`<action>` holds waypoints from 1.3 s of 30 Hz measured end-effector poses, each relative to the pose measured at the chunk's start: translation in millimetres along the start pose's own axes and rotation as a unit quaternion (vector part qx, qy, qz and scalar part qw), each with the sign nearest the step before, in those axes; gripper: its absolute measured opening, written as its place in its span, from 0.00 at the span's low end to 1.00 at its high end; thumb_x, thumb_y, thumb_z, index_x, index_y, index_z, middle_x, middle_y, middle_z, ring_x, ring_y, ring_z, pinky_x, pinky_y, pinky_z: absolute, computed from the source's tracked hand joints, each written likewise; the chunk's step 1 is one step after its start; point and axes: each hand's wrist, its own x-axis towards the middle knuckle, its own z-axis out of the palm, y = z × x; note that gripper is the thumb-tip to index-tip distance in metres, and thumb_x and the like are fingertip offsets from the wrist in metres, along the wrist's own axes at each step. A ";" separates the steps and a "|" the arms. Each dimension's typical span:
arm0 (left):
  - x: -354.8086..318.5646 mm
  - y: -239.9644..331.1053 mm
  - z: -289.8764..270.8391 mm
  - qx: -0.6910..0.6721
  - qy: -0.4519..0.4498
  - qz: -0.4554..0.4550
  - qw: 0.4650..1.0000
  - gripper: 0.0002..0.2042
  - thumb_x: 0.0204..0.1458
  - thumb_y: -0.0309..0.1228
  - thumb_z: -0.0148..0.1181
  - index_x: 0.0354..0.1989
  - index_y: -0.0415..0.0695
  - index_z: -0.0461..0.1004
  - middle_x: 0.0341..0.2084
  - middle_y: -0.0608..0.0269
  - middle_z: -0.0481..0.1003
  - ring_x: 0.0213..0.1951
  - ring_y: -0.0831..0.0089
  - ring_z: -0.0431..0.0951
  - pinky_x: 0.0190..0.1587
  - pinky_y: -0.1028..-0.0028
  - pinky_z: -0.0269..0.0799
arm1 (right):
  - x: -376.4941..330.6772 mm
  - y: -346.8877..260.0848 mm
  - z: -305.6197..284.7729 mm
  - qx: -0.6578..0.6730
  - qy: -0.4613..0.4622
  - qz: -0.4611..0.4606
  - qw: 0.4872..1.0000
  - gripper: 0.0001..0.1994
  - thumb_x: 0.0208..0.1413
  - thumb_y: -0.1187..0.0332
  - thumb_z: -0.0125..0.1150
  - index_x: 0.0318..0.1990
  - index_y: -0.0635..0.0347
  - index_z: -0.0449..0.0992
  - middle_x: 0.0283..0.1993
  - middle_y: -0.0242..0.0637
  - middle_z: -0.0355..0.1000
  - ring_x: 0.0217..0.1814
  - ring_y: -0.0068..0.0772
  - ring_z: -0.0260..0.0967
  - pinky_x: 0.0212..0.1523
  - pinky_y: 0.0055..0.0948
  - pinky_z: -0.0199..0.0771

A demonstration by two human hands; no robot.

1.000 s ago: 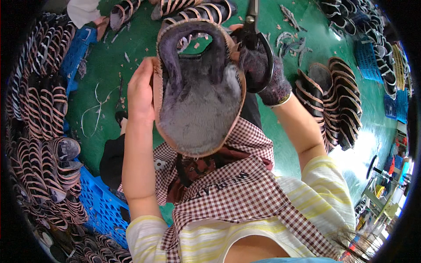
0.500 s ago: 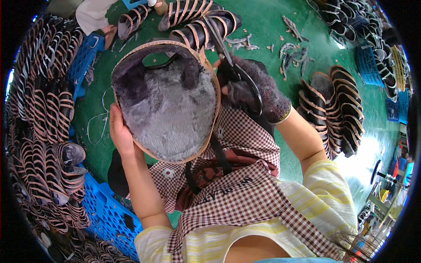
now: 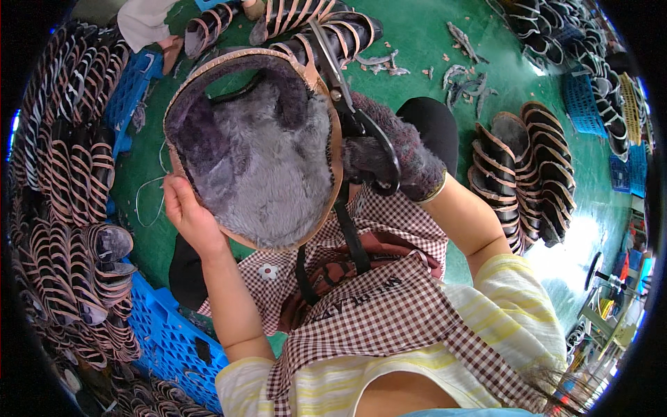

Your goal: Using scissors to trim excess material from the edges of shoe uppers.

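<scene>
Left hand point(image 3: 192, 214): clamped on fur-lined shoe upper point(image 3: 274, 174), lower-left rim.
Right hand point(image 3: 411, 147): gloved, wrapped around scissors point(image 3: 336, 94), forearm angled inward.

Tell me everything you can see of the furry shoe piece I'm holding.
The furry shoe piece is rounded, its fluffy grey lining facing the camera, with a tan rim and an opening near its far end. The left hand holds its lower left edge. Scissors in the gloved right hand are at its right edge; contact is unclear.

yellow-and-white striped shirt point(image 3: 517, 299), brown-and-white checked apron point(image 3: 368, 306) with flower patch point(image 3: 267, 272), black trousers point(image 3: 431, 125); dark speckled glove point(image 3: 424, 174) on the right hand point(image 3: 405, 149).
</scene>
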 end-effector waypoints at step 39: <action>-7.3 46.2 8.5 -0.432 -0.147 -0.383 0.803 0.23 0.55 0.43 0.41 0.51 0.37 0.65 0.47 0.49 0.69 0.45 0.56 0.72 0.50 0.60 0.68 | 50.2 -0.3 -34.2 -0.467 -0.003 -0.319 0.825 0.27 0.31 0.54 0.69 0.41 0.54 0.71 0.32 0.36 0.70 0.34 0.42 0.68 0.31 0.37 0.64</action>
